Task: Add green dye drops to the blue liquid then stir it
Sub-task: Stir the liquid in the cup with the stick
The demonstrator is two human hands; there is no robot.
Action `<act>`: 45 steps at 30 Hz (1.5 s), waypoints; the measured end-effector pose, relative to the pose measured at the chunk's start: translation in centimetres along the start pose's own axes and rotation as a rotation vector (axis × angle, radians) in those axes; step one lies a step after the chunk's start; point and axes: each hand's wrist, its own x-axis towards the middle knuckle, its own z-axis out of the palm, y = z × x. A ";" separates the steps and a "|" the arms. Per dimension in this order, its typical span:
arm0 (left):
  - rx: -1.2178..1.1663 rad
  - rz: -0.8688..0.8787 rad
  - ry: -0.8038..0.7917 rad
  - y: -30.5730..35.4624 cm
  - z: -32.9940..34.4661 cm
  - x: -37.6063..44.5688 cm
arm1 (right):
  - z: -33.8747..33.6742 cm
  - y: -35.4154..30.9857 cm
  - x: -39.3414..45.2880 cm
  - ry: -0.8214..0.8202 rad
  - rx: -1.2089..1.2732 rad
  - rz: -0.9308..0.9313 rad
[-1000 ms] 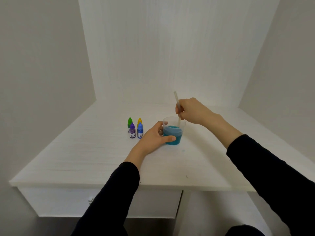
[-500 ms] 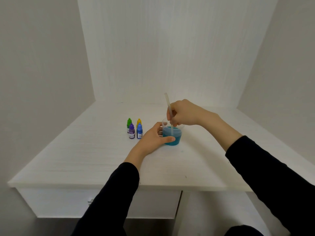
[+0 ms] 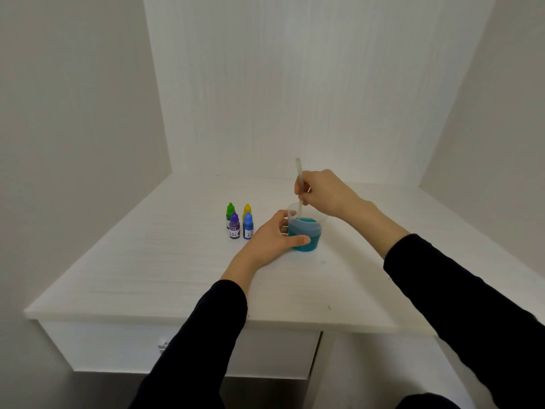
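left hand (image 3: 269,239) gripping clear cup (image 3: 306,228) of blue liquid (image 3: 303,234) on white counter (image 3: 147,261), right hand (image 3: 321,190) pinching stir stick (image 3: 299,180) dipped in cup, four dye bottles (image 3: 239,221) just left

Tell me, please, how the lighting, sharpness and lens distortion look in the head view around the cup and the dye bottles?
Head view: soft, even light, only a faint shadow beside the cup; no glare on its clear wall. The bottles are sharp, though their label print is too small to read. The stirring stick in the right hand looks slightly smeared. Wide-angle distortion splays the walls outward and stretches the sleeves at the bottom edge.
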 end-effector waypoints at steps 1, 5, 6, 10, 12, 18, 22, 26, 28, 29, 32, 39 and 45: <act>-0.004 0.001 -0.002 0.0 0.0 0.0 | -0.2 0.3 -0.1 0.002 -0.014 0.014; -0.006 0.006 0.001 0.0 0.1 0.0 | -1.1 1.2 -0.7 -0.021 -0.046 0.071; -0.002 0.008 0.007 0.0 0.1 -0.1 | -1.4 1.3 -0.8 -0.035 -0.056 0.081; 0.009 0.007 0.009 0.1 0.1 -0.1 | -2.5 1.0 -1.4 -0.114 -0.090 0.109; 0.007 0.005 0.011 0.1 0.1 -0.1 | -2.8 0.5 -1.7 -0.154 -0.114 0.098; 0.005 0.003 0.013 0.0 0.0 -0.2 | -2.8 -1.1 -2.0 -0.248 -0.056 0.026; 0.012 0.003 0.014 0.1 -0.1 -0.2 | -2.1 -1.6 -1.5 -0.232 -0.003 -0.049; 0.021 0.000 0.014 0.2 -0.1 -0.2 | -1.2 -1.5 -0.7 -0.181 0.063 -0.078; 0.014 0.000 0.012 0.0 -0.1 -0.1 | -0.7 -1.3 -0.3 -0.144 0.074 -0.086; 0.013 0.000 0.010 0.0 0.0 -0.1 | -0.4 -1.2 -0.1 -0.124 0.070 -0.088; 0.012 -0.001 0.006 0.0 0.0 -0.1 | -0.1 -0.6 0.3 -0.060 0.039 -0.071; 0.018 0.007 0.005 0.0 0.0 0.0 | -1.1 1.0 -0.1 -0.054 -0.069 0.029; 0.027 0.011 0.013 -0.1 0.1 0.1 | -2.7 1.1 -1.3 -0.141 -0.121 0.079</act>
